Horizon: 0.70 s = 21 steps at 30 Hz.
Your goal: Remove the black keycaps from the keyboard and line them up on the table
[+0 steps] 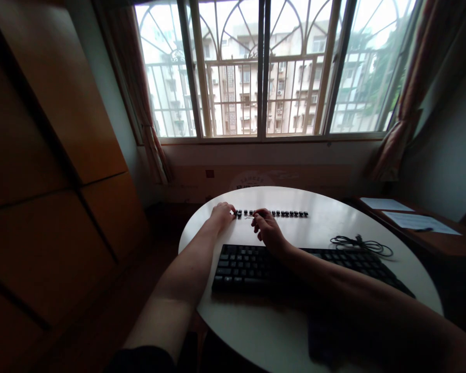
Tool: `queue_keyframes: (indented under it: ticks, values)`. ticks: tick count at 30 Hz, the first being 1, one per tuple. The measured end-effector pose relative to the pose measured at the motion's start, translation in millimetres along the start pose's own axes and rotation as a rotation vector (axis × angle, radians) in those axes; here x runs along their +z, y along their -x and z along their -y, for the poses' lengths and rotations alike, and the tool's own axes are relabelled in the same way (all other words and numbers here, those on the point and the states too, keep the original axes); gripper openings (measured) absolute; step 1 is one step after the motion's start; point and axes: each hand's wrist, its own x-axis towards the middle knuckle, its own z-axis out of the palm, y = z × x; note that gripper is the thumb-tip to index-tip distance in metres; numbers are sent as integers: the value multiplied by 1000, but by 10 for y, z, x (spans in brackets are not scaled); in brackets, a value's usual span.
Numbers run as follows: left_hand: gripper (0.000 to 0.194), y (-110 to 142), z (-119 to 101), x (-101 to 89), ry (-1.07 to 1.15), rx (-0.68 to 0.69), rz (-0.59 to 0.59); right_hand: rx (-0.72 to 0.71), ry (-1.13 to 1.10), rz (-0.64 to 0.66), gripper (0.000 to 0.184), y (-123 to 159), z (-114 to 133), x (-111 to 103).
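Observation:
My left hand reaches to the far left part of the round white table. Its thumb and fingertips close on a small black keycap at the left end of a row. My right hand is curled above the far edge of the keyboard, pinching a thin wire keycap puller that points left. Several black keycaps stand in a line to the right, partly hidden behind the right hand. The black keyboard lies nearer to me, and my right forearm crosses over it.
A coiled black cable lies behind the keyboard's right part. A dark flat item sits at the near table edge. Paper sheets rest on a brown surface at the right. Beyond the table is a barred window; a wooden cabinet stands left.

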Motion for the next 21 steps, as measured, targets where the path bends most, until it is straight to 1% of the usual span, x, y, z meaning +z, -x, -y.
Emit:
queue_keyframes:
  ticks: [4,7,10,15,18,21]
  values:
    - [27,-47,46,7,26,-19,0,-1,-2,-2,21,-4,-6,-6]
    - [32,-91,114,2,53,-59,-10,3,-4,-9,21,-6,-1,-7]
    - [32,-112,187,7,70,-106,-9,8,-5,-17,21,-1,15,-9]
    - [31,-86,266,56,91,-139,73,17,-2,-16,20,14,46,-19]
    - [33,-68,282,77,100,-129,125,21,1,-14,20,19,54,-22]
    - [32,-60,283,80,95,-113,142,20,4,-13,20,20,52,-22]
